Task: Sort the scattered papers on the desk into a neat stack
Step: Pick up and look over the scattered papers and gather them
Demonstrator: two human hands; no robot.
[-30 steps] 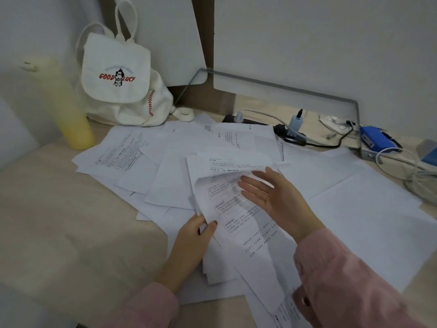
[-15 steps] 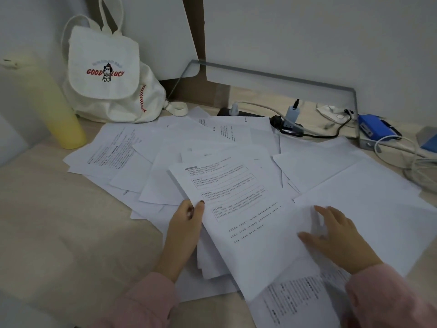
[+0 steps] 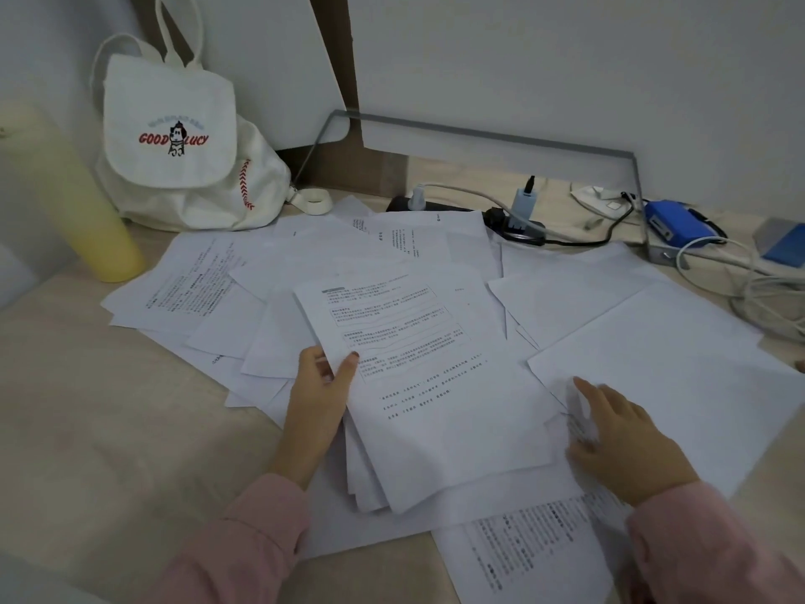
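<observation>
Many white printed sheets (image 3: 383, 255) lie scattered and overlapping across the beige desk (image 3: 109, 420). My left hand (image 3: 320, 394) grips the left edge of a small stack of gathered papers (image 3: 435, 385), thumb on its printed top sheet. My right hand (image 3: 618, 433) rests with its fingers on a printed sheet (image 3: 536, 555) beside the stack, at the edge of a large blank sheet (image 3: 679, 368); a corner of paper curls up at its fingertips. Whether those fingers pinch the paper I cannot tell.
A white GOOD LUCK backpack (image 3: 174, 141) leans at the back left beside a tall yellow bottle (image 3: 78, 202). A roll of tape (image 3: 313, 200), a power strip (image 3: 479, 211) with plugs and cables, and a blue device (image 3: 675, 224) line the back right.
My right hand left the top sheet and moved right and toward me, onto the papers beside the stack. The printed sheet now lies flat on the stack that my left hand holds.
</observation>
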